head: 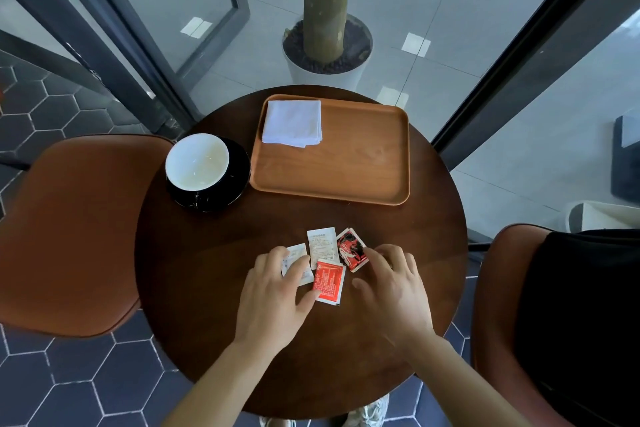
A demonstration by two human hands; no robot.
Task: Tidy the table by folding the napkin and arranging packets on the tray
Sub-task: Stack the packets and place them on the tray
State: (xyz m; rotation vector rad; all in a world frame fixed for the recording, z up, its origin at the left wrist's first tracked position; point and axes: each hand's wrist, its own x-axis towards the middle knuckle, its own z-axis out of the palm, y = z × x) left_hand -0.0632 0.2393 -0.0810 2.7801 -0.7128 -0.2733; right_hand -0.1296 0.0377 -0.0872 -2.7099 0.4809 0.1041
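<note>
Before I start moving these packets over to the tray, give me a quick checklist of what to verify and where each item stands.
1. Napkin folded and on the tray: ok, it sits in the far left corner.
2. Free space on the tray for packets: ok, the rest of the tray is bare.
3. All packets gathered: ok, four lie together on the table: two white ones, a red one, a red-and-black one.
4. Grip on a packet: not ok; the left hand rests on a white packet, the right hand touches the red-and-black one, neither lifted.
5. Path to the tray: ok; the cup and saucer stand left of it.
</note>
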